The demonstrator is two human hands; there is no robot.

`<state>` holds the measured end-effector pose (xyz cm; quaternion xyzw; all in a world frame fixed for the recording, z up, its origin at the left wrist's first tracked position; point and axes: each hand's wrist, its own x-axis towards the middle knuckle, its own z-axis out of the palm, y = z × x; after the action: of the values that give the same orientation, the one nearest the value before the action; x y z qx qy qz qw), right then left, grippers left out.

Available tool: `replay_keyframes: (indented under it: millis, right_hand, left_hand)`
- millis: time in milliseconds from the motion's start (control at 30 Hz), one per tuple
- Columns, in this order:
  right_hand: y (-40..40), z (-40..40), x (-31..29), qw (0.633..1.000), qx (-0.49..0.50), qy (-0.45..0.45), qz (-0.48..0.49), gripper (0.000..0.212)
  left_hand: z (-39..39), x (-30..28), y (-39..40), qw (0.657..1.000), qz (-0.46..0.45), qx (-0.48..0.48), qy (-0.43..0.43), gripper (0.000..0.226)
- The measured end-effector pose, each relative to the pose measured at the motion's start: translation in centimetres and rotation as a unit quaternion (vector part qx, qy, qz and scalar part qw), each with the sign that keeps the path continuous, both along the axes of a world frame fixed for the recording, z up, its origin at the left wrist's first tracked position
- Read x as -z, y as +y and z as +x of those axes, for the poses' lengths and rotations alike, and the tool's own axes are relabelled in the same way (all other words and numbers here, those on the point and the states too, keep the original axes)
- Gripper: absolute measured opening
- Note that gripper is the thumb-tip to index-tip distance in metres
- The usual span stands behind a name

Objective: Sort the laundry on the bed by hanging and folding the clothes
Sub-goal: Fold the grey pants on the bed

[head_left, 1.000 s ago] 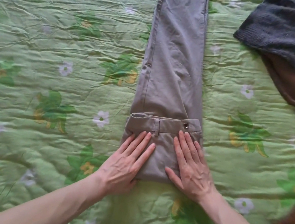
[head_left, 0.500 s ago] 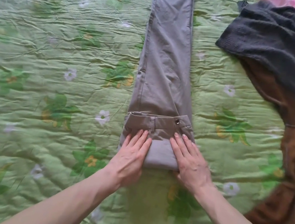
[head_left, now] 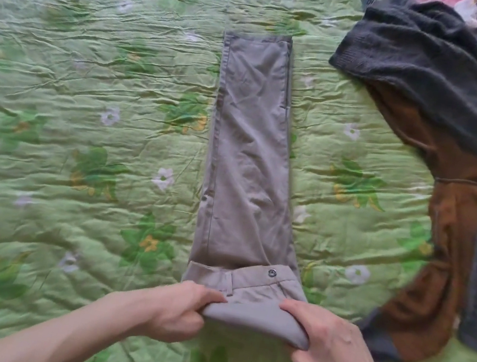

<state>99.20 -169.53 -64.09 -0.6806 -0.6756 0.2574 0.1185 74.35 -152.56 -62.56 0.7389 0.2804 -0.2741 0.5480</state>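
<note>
both flat palms gone: left hand and right hand now grip the trousers folded near end, lifted slightly.

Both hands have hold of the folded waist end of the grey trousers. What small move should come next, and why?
Probably roll or fold that end forward onto the legs. The left hand and right hand grip the doubled waistband edge of the grey trousers, lifted off the green bedspread, while the legs lie flat and straight ahead.
</note>
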Motion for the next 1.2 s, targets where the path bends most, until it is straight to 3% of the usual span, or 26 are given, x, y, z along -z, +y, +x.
replay_keyframes:
  millis: [100,167,300,400,533,600,667,700,767,867,967,1133,1200]
  right_hand:
    - [-1.1,0.1,-0.2,0.998,0.057,0.039,-0.013,0.061]
    - [-1.0,0.7,0.5,0.987,0.117,0.110,-0.018,0.059]
    - [1.0,2.1,2.0,0.941,0.242,0.237,0.013,0.042]
    - [3.7,1.5,3.0,0.897,0.329,0.291,0.038,0.029]
    - [7.6,0.8,5.2,0.835,0.423,0.350,0.053,0.061]
    - [9.5,0.4,6.2,0.832,0.436,0.342,0.040,0.065]
    - [11.2,0.2,7.0,0.846,0.431,0.311,0.042,0.051]
    - [12.0,0.1,7.4,0.853,0.430,0.293,0.049,0.043]
    - [13.5,0.3,8.5,0.865,0.432,0.247,0.056,0.045]
    - [15.3,0.9,9.9,0.876,0.443,0.186,0.042,0.064]
    - [16.8,1.8,10.8,0.883,0.435,0.173,0.026,0.058]
    - [19.3,2.6,11.2,0.902,0.413,0.121,-0.046,0.052]
    - [19.2,2.2,11.1,0.898,0.433,0.078,-0.024,0.040]
  left_hand:
    - [-0.1,0.1,0.6,1.000,0.007,-0.004,-0.004,0.041]
    - [-0.1,0.2,1.9,0.998,0.043,-0.033,-0.020,0.025]
    - [-0.9,1.1,5.3,0.968,0.120,-0.209,-0.073,0.031]
    - [-0.8,2.5,6.2,0.913,0.116,-0.373,-0.114,0.025]
    - [0.1,5.0,5.3,0.814,0.010,-0.556,-0.167,0.019]
    - [0.7,6.1,4.9,0.765,-0.028,-0.627,-0.142,0.029]
    - [1.4,7.1,4.8,0.723,-0.055,-0.681,-0.101,0.039]
    - [1.7,7.6,4.5,0.718,-0.054,-0.689,-0.089,0.041]
    - [2.1,8.4,3.7,0.731,-0.018,-0.675,-0.097,0.034]
    - [1.7,9.3,2.8,0.773,0.037,-0.619,-0.136,0.026]
    - [1.3,10.2,2.9,0.818,0.085,-0.556,-0.121,0.025]
    - [1.9,10.9,3.9,0.823,0.163,-0.539,-0.073,0.025]
    - [2.7,11.1,4.0,0.817,0.204,-0.539,-0.020,0.029]
